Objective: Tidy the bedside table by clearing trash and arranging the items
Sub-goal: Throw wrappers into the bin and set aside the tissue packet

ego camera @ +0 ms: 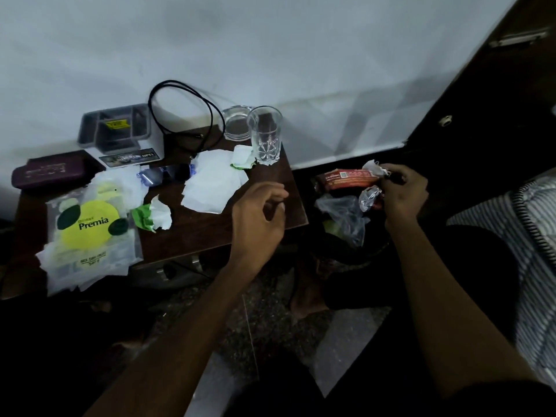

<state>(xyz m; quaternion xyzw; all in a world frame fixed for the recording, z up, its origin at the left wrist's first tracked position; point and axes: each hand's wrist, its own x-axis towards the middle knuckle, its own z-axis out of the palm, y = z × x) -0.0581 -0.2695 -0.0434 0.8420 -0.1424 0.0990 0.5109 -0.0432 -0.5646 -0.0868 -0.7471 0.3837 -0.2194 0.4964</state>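
The dark wooden bedside table (210, 233) carries a clear Premia packet (90, 227), crumpled green-and-white wrappers (155, 216), flat white tissues (210, 182), blue glasses (164, 174), a drinking glass (265, 135), a glass ashtray (236, 123) and a black cable (183, 115). My right hand (403, 191) hovers right of the table, over a dark bin (346, 245), shut on a red-brown snack wrapper (346, 179) and a silver foil wrapper (369, 198). My left hand (258, 218) hangs over the table's right front corner, fingers curled and apart, holding nothing.
A grey organiser box (115, 127) and a purple case (48, 173) stand at the table's back left against the white wall (270, 55). A clear plastic bag (346, 218) lies in the bin. Striped bedding (529, 236) is at the right, with a dark wooden panel (496, 100) behind it.
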